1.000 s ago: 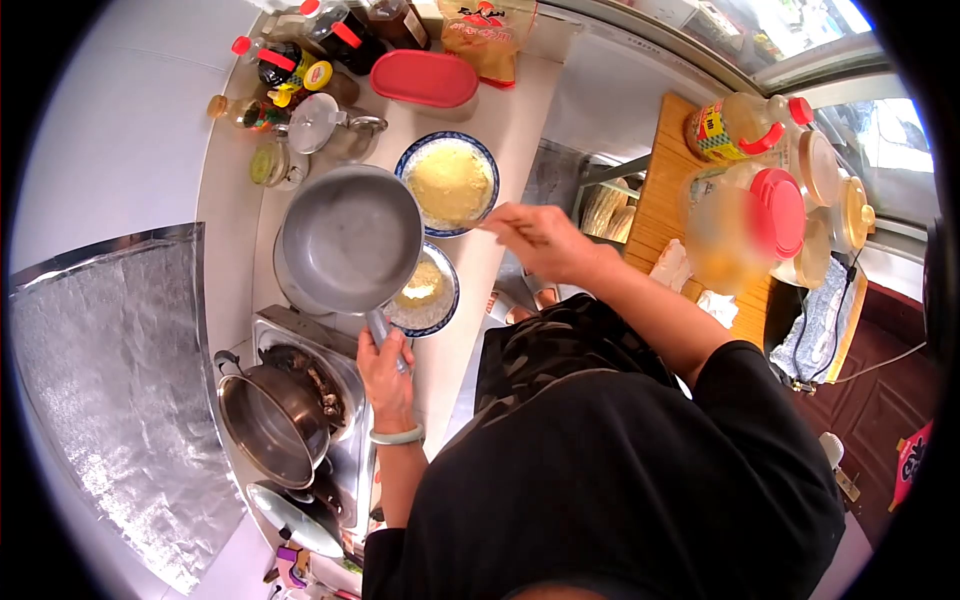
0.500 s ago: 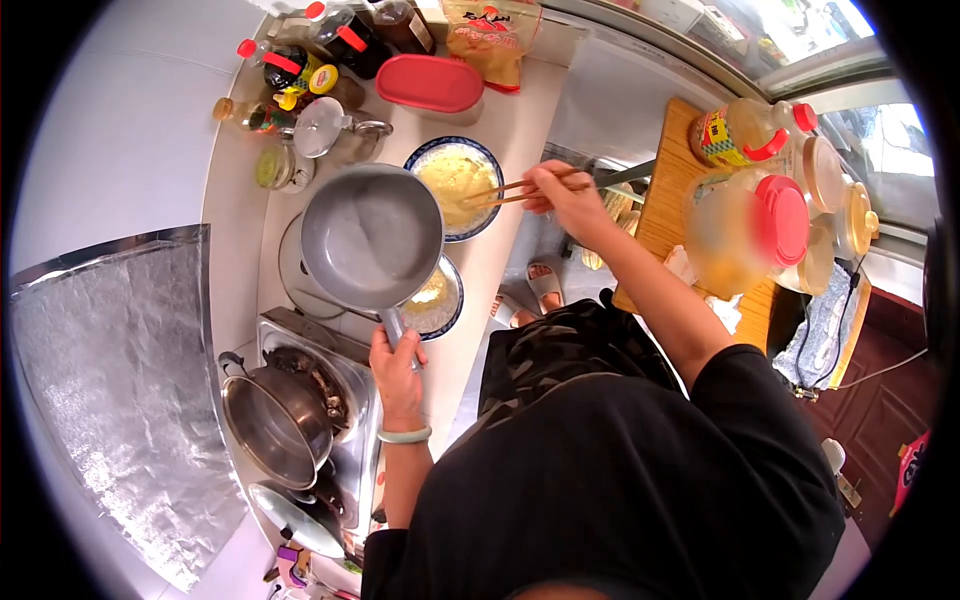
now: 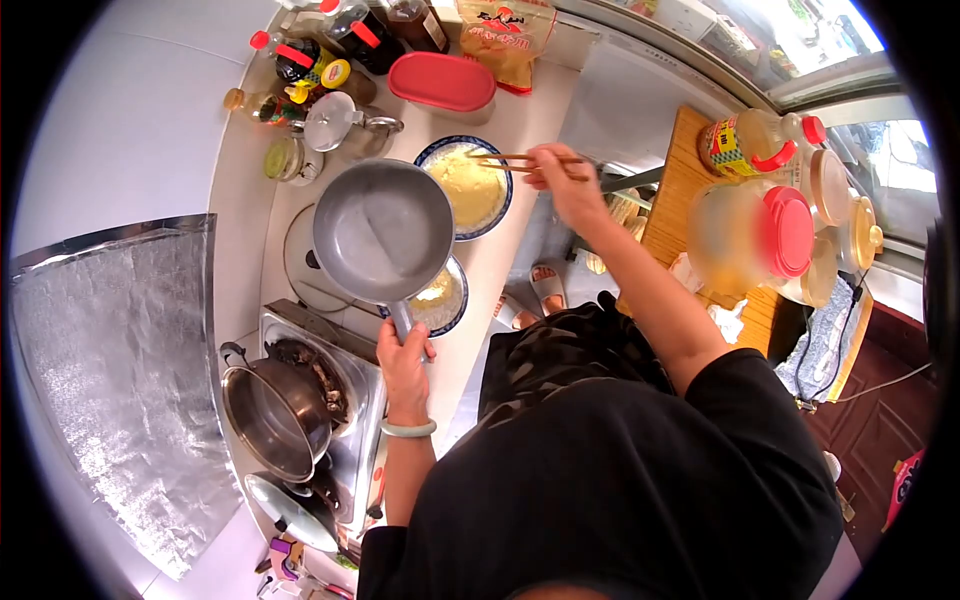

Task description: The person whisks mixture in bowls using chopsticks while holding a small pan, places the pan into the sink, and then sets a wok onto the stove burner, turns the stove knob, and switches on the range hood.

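Note:
My left hand (image 3: 402, 362) is closed round the handle of a grey frying pan (image 3: 383, 232), held over the counter beside the stove. The pan's inside looks bare. In my right hand (image 3: 567, 188) is a pair of wooden chopsticks (image 3: 515, 160), their tips over a blue-rimmed bowl (image 3: 508, 200). Pale yellow batter-like food (image 3: 470, 190) fills that bowl. A second patterned bowl (image 3: 452, 318) with yellowish food inside is partly hidden under the pan and its handle.
Left of my left hand, a steel pot (image 3: 270, 425) stands on the gas stove (image 3: 360, 400). A glass lid (image 3: 290, 510) lies nearby. Sauce bottles (image 3: 360, 40) and a red-lidded box (image 3: 442, 85) line the back. Jars (image 3: 790, 230) crowd the wooden board (image 3: 680, 160) at right.
The chopstick tips have moved up towards the far part of the bowl. The pan has hardly moved against the counter; the whole view has shifted slightly.

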The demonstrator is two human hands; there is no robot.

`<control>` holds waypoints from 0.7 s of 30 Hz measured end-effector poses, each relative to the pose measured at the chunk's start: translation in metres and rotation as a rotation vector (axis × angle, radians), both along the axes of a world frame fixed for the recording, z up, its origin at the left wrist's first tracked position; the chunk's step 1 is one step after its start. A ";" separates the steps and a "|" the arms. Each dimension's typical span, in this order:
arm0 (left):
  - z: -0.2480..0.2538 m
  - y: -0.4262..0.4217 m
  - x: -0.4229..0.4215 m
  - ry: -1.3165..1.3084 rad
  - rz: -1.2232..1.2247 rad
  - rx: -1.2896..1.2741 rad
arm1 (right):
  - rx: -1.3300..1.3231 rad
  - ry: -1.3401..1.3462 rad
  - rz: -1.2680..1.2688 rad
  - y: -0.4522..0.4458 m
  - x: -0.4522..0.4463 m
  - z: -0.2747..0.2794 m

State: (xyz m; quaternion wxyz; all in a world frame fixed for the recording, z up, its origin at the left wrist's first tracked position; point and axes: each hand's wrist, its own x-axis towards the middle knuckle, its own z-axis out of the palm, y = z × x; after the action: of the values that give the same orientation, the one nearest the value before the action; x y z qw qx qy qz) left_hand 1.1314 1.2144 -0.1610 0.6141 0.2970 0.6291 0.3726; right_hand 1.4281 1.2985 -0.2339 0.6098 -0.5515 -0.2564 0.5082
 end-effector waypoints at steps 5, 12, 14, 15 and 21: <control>0.000 0.002 0.002 0.005 -0.018 0.007 | -0.138 0.069 0.179 -0.009 -0.005 0.001; 0.001 0.005 0.007 0.032 -0.028 0.013 | 0.058 0.003 0.019 0.013 -0.012 -0.011; 0.000 0.004 0.007 0.025 -0.026 0.019 | -0.073 0.095 0.149 0.005 -0.012 -0.005; 0.000 0.005 0.007 0.023 -0.023 0.016 | -0.138 0.137 0.217 0.001 -0.010 0.003; -0.004 0.004 0.009 0.034 -0.017 0.027 | -0.036 -0.086 0.028 0.005 0.016 0.016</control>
State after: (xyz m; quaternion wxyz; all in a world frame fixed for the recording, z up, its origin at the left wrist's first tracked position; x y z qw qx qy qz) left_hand 1.1409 1.2181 -0.1648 0.6026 0.3166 0.6319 0.3707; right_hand 1.4441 1.3038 -0.2180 0.5811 -0.5799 -0.2809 0.4971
